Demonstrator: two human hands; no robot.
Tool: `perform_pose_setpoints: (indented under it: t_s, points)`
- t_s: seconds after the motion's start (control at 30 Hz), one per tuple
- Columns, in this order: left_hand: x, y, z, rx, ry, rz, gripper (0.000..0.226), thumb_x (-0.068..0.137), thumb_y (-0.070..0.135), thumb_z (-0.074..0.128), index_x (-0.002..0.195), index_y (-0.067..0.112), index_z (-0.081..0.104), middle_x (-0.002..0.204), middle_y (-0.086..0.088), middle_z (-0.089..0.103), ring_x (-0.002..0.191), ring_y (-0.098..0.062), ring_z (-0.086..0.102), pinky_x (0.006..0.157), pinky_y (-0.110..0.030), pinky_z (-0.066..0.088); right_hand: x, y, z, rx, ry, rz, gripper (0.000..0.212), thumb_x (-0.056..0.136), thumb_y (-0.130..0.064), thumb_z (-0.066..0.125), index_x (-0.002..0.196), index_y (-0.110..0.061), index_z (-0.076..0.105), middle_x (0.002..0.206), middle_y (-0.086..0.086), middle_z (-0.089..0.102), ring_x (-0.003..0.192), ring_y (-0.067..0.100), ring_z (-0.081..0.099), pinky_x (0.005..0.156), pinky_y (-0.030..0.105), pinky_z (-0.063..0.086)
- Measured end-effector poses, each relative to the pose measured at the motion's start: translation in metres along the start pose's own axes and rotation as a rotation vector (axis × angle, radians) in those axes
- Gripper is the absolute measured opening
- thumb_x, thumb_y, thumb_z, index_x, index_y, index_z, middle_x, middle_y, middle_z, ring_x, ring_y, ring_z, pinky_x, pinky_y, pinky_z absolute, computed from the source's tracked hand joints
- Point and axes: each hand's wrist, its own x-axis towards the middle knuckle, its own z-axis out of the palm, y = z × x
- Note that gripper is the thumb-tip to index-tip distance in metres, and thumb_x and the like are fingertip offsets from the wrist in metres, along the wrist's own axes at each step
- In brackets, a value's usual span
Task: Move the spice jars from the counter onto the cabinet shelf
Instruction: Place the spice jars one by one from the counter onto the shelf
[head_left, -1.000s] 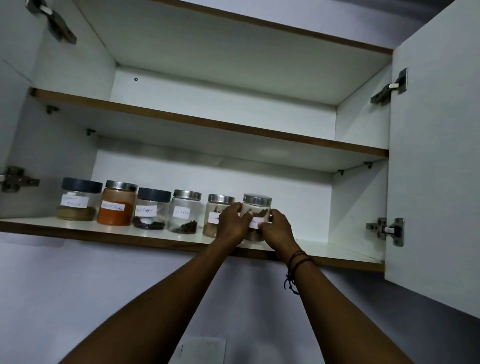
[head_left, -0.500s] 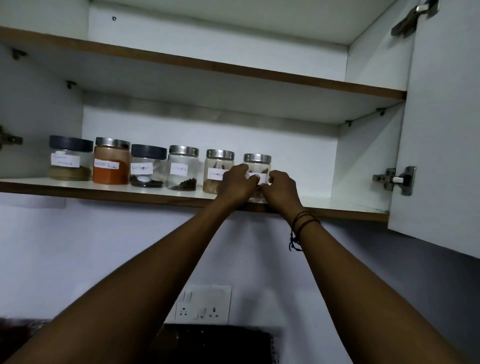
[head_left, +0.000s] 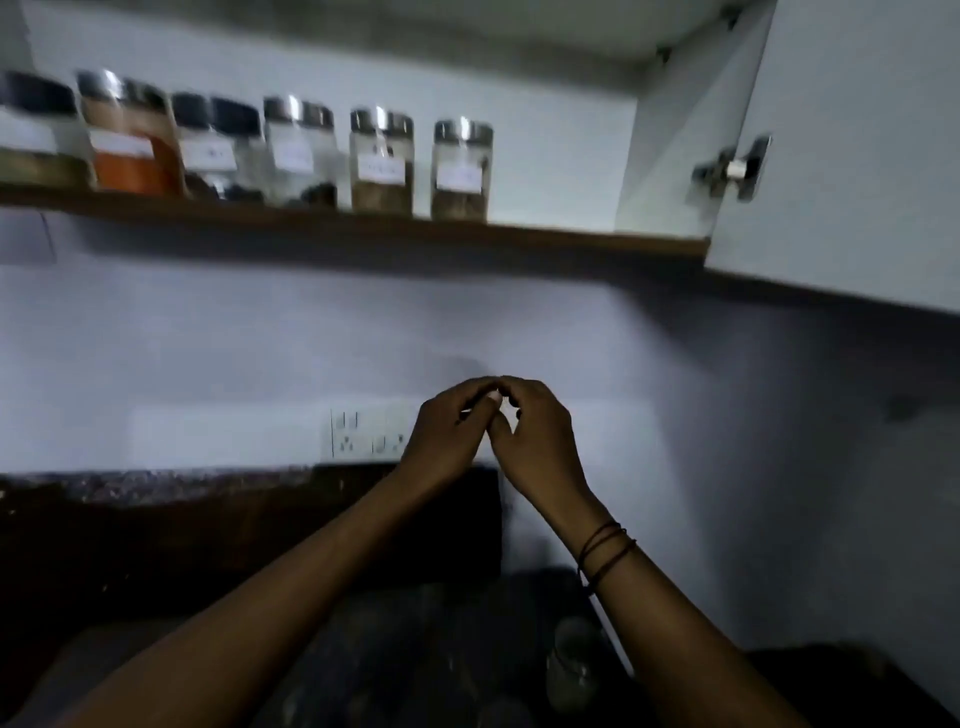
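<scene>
Several labelled spice jars stand in a row on the cabinet shelf, blurred by motion. The rightmost jar has a silver lid and brown contents; left of it stands a similar jar, and further left an orange-filled jar. My left hand and my right hand hang well below the shelf, in front of the wall, fingertips touching each other, holding nothing. A dim jar stands on the dark counter under my right forearm.
The open cabinet door with its hinge hangs at the upper right. A wall socket plate sits behind my left hand. A dark stone backsplash runs along the counter's rear.
Both hands let go of the rightmost jar, which stays on the shelf, and dropped down in front of the wall. The view tilted downward, bringing the counter into sight.
</scene>
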Motion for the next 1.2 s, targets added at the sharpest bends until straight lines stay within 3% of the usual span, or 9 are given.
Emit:
perform_pose_setpoints:
  t_s: [0.17,0.27,0.4,0.57,0.67,0.8,0.93,1.07,1.2]
  points:
    - [-0.117,-0.084,0.050,0.084,-0.221,-0.205,0.027,0.098,0.010,0.050,0.118,0.011,0.069,0.116,-0.004,0.072,0.109,-0.014,0.065,0.098,-0.026,0.047,-0.137,0.067,0.040,-0.070,-0.177,0.243,0.034,0.091,-0.009,0.053,0.124,-0.011,0.063,0.125,0.011,0.062,0.116,0.026,0.057,0.102,0.036,0.045]
    - [-0.195,-0.127,0.077,0.180,-0.398,-0.249,0.024,0.095,0.009,0.051,0.111,0.008,0.069,0.112,-0.009,0.073,0.103,-0.019,0.066,0.089,-0.025,0.045,-0.230,0.105,0.063,-0.115,-0.250,0.366,0.037,0.088,-0.008,0.059,0.125,-0.001,0.060,0.122,0.021,0.061,0.114,0.037,0.057,0.102,0.045,0.043]
    - [-0.262,-0.165,0.099,0.238,-0.558,-0.263,0.020,0.091,0.003,0.053,0.105,0.004,0.067,0.106,-0.017,0.069,0.095,-0.025,0.065,0.089,-0.034,0.050,-0.311,0.144,0.085,-0.333,-0.392,0.405,0.048,0.080,-0.022,0.063,0.127,-0.011,0.055,0.125,0.014,0.054,0.115,0.035,0.053,0.098,0.044,0.044]
    - [-0.281,-0.175,0.109,0.127,-0.614,-0.620,0.060,0.099,0.025,0.050,0.152,0.009,0.026,0.150,-0.011,0.041,0.138,-0.030,0.043,0.113,-0.043,0.040,-0.344,0.176,0.094,-0.414,-0.536,0.559,0.073,0.090,-0.045,0.053,0.153,-0.027,0.020,0.151,0.018,0.029,0.133,0.040,0.035,0.110,0.050,0.035]
    - [-0.279,-0.171,0.115,0.011,-0.528,-0.818,0.069,0.096,0.027,0.056,0.155,0.013,0.021,0.152,-0.012,0.042,0.135,-0.029,0.047,0.112,-0.043,0.042,-0.348,0.184,0.096,-0.368,-0.506,0.584,0.077,0.090,-0.049,0.053,0.153,-0.031,0.014,0.149,0.016,0.035,0.133,0.038,0.038,0.110,0.048,0.036]
    - [-0.277,-0.164,0.122,-0.033,-0.378,-0.835,0.036,0.101,0.025,0.047,0.127,0.002,0.056,0.121,-0.023,0.064,0.108,-0.031,0.063,0.097,-0.051,0.051,-0.340,0.182,0.091,-0.024,-0.218,0.711,0.086,0.075,-0.052,0.075,0.144,-0.024,0.032,0.139,0.003,0.051,0.127,0.020,0.051,0.104,0.039,0.045]
    - [-0.273,-0.161,0.114,-0.120,-0.186,-0.808,0.038,0.102,0.027,0.045,0.082,0.002,0.066,0.078,-0.017,0.067,0.073,-0.024,0.060,0.071,-0.041,0.052,-0.327,0.181,0.078,0.174,-0.049,0.669,0.091,0.065,-0.023,0.090,0.138,-0.011,0.038,0.135,0.008,0.045,0.123,0.016,0.046,0.104,0.031,0.040]
    - [-0.260,-0.166,0.097,-0.141,-0.223,-0.713,0.025,0.095,0.033,0.055,0.082,0.015,0.066,0.081,-0.006,0.069,0.071,-0.016,0.066,0.067,-0.031,0.053,-0.310,0.181,0.051,0.573,-0.082,0.766,0.076,0.074,-0.017,0.078,0.137,-0.024,0.036,0.134,-0.001,0.052,0.117,0.016,0.057,0.093,0.027,0.050]
    - [-0.252,-0.161,0.087,-0.426,-0.300,-0.802,0.025,0.088,0.038,0.061,0.101,0.020,0.071,0.102,-0.006,0.075,0.093,-0.021,0.071,0.081,-0.035,0.057,-0.290,0.179,0.047,0.943,-0.073,0.845,0.050,0.079,-0.015,0.062,0.127,-0.021,0.051,0.118,0.007,0.066,0.103,0.025,0.069,0.079,0.035,0.057]
